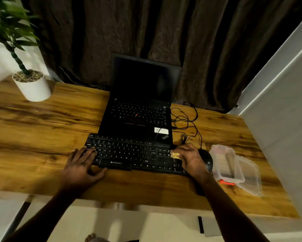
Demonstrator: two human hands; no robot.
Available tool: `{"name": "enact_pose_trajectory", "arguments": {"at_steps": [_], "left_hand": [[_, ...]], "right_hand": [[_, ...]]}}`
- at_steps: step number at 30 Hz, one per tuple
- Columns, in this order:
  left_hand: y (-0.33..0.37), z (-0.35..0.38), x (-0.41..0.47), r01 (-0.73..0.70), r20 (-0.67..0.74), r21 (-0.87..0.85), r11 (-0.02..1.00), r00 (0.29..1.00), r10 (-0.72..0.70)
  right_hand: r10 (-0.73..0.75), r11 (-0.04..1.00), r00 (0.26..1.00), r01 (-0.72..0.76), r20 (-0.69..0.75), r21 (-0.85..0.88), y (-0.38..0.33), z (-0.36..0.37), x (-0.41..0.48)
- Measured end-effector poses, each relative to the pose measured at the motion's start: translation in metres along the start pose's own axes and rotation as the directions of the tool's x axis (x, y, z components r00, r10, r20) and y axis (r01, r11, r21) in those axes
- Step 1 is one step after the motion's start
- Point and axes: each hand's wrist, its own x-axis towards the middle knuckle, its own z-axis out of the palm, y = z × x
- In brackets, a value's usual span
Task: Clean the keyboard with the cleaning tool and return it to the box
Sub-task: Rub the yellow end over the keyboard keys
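Two hands: rested on the keyboard [127,152].
Left hand [82,165]: fingers lay flat, spread.
Right hand [190,158]: fingers clamped yellow cleaning tool [175,155].
Label: read "ZEBRONICS".

With left hand [82,165] flat, fingers [90,151] spread, right hand [190,158] grips the cleaning tool [175,155].

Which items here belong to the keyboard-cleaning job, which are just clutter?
In the job:
- keyboard
- yellow cleaning tool, gripped by the right hand
- left hand, resting on the keyboard's left end
- open clear box, with its lid beside it

Lying about:
- laptop
- mouse
- cables
- potted plant
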Motion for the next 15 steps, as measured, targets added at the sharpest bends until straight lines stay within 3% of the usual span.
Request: {"name": "enact_pose_trajectory", "arguments": {"at_steps": [5, 12, 15], "left_hand": [[0.0, 0.0, -0.002, 0.006, 0.017, 0.009, 1.0, 1.0, -0.006], [0.002, -0.002, -0.002, 0.005, -0.005, 0.012, 1.0, 1.0, -0.005], [0.003, -0.003, -0.001, -0.007, -0.006, 0.014, 1.0, 1.0, 0.007]], "right_hand": [[0.089, 0.989, 0.996, -0.087, 0.008, -0.116, 0.014, -0.003, -0.012], [-0.018, 0.998, 1.0, 0.019, 0.02, -0.056, -0.009, 0.003, -0.002], [0.078, 0.996, 0.997, -0.078, -0.011, -0.044, 0.017, -0.002, -0.018]]}}
